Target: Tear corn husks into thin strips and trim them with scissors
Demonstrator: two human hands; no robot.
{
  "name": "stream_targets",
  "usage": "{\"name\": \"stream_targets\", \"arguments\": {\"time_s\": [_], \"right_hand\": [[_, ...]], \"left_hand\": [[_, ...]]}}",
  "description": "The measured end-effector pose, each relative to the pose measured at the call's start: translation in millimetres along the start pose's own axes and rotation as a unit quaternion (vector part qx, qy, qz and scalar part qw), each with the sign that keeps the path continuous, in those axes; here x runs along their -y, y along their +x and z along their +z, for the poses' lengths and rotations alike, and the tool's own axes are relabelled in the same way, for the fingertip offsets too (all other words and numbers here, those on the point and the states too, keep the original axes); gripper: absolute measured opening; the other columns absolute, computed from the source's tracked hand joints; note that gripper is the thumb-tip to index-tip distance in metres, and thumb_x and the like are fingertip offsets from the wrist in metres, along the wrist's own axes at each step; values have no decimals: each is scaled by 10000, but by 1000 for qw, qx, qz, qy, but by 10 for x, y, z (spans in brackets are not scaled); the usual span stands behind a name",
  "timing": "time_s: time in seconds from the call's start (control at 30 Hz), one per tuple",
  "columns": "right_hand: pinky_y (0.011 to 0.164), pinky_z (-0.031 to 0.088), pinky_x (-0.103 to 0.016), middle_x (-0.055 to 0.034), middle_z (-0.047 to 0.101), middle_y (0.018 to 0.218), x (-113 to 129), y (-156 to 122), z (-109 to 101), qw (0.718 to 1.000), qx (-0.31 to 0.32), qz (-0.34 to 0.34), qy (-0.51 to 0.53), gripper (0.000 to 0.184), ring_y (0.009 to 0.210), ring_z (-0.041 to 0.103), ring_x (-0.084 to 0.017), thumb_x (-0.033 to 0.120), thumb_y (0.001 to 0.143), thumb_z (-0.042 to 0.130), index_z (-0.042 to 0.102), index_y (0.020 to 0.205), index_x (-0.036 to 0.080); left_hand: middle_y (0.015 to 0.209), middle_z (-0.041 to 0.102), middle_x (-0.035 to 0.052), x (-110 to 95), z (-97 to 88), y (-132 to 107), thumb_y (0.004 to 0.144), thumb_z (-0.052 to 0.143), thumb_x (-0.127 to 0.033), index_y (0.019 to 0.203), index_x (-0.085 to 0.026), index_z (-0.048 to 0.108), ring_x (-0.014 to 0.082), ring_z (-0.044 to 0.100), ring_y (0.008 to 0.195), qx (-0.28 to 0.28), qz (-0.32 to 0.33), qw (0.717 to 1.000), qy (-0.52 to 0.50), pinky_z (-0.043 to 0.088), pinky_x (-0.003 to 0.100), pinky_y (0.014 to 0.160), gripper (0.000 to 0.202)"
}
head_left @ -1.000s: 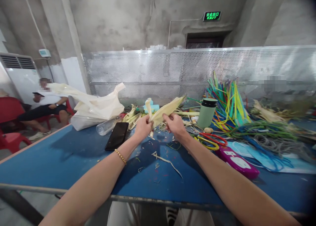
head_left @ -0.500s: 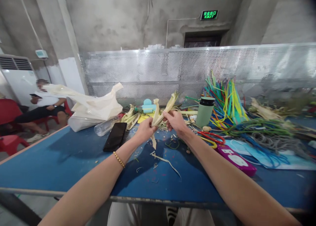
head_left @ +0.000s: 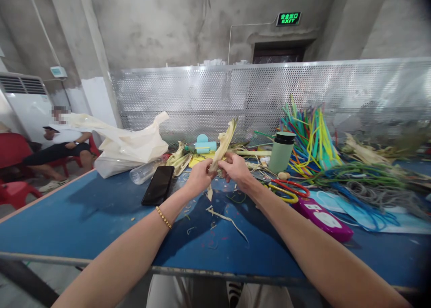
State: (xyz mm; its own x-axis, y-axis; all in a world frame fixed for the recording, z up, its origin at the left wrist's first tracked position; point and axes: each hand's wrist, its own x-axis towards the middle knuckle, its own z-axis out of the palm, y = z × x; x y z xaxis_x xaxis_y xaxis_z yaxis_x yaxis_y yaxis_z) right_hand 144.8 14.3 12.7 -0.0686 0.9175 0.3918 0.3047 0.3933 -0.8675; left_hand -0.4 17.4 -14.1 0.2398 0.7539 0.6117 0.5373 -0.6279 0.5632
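Observation:
Pale yellow-green corn husk (head_left: 224, 142) stands upright between my two hands, just above the far half of the blue table (head_left: 111, 222). My left hand (head_left: 201, 175) pinches its lower end, and a pointed strip hangs below those fingers. The fingers of my right hand (head_left: 235, 168) close on the husk's right side, low down. Where the two sets of fingertips meet, part of the husk is hidden. Thin husk strips (head_left: 230, 222) and small scraps lie on the table below my hands.
To the left are a black phone (head_left: 158, 185), a clear bottle (head_left: 144, 171) and a white plastic bag (head_left: 129, 146). On the right stand a green tumbler (head_left: 281, 153), scissors (head_left: 289, 189), a purple box (head_left: 325, 218) and coloured strips (head_left: 313, 137). A person (head_left: 72, 137) sits at far left.
The two spread husk pieces have come together into one upright bundle. My right hand has shifted slightly down the husk, closer to my left fingers.

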Motion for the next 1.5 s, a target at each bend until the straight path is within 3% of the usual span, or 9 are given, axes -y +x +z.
{"name": "stream_targets", "arguments": {"time_s": [0.2, 0.47, 0.63, 0.77, 0.9, 1.2, 1.3, 1.4, 1.5], "right_hand": [[291, 348, -190, 65, 512, 439, 8, 15, -22, 1000, -23, 2, -3, 119, 312, 466, -99, 114, 690, 504, 549, 787, 167], [316, 362, -196, 88, 477, 401, 59, -19, -21, 999, 10, -35, 38, 184, 301, 423, -93, 94, 619, 453, 506, 770, 185], [306, 342, -193, 79, 535, 474, 133, -60, 16, 998, -33, -8, 51, 259, 320, 440, -92, 101, 587, 486, 512, 830, 186], [299, 332, -200, 44, 535, 460, 38, -26, 34, 995, -51, 44, 69, 82, 314, 410, -77, 128, 578, 495, 493, 642, 179], [310, 347, -189, 22, 563, 490, -74, 16, 42, 990, -35, 68, 120, 40, 336, 420, -64, 143, 572, 513, 487, 561, 171], [294, 354, -187, 11, 593, 613, 34, -12, -8, 983, -41, 88, 156, 140, 384, 491, -80, 276, 711, 602, 586, 768, 150], [290, 366, -189, -2, 592, 619, 21, -7, 6, 985, -51, 91, 134, 102, 397, 496, -84, 210, 678, 611, 603, 741, 131], [314, 409, -196, -10, 617, 626, 1, -5, 30, 984, -54, 82, 152, 163, 442, 540, -108, 111, 606, 567, 623, 759, 124], [334, 437, -206, -18, 643, 648, 10, -6, 26, 978, -70, 81, 178, 214, 470, 566, -121, 94, 591, 550, 637, 784, 121]], "left_hand": [[722, 529, 12, -89, 2, -30, 742, 628, -163, 778, -167, 579, 146, 456, 671, -11, 15, 998, 63, 334, 259, 626, 60], [618, 528, -8, -125, -60, 23, 824, 524, -289, 705, -151, 589, 125, 475, 589, -1, -36, 995, -91, 338, 238, 554, 193], [602, 527, -19, -3, -67, 57, 785, 526, -299, 676, -148, 611, 119, 452, 592, -68, -79, 986, -130, 324, 230, 546, 205], [595, 495, -27, 104, -81, 89, 778, 537, -306, 662, -154, 572, 112, 417, 579, -165, -118, 966, -162, 305, 232, 533, 195], [598, 477, -27, 133, -87, 111, 775, 545, -296, 656, -161, 541, 113, 409, 578, -185, -140, 950, -208, 310, 236, 533, 180], [566, 399, -41, -81, -130, 38, 815, 524, -288, 597, -166, 479, 106, 357, 579, -157, -75, 984, -45, 264, 254, 572, 254], [591, 429, -35, -129, -143, 26, 808, 530, -263, 605, -164, 485, 109, 380, 598, -155, -57, 986, -26, 281, 255, 596, 230], [587, 428, -33, -66, -133, 50, 806, 534, -294, 610, -163, 496, 109, 376, 593, -171, -75, 979, -76, 293, 250, 583, 239], [638, 502, -19, 33, -109, 84, 781, 554, -314, 701, -152, 556, 109, 413, 599, -175, -105, 953, -222, 328, 241, 567, 181]]}}
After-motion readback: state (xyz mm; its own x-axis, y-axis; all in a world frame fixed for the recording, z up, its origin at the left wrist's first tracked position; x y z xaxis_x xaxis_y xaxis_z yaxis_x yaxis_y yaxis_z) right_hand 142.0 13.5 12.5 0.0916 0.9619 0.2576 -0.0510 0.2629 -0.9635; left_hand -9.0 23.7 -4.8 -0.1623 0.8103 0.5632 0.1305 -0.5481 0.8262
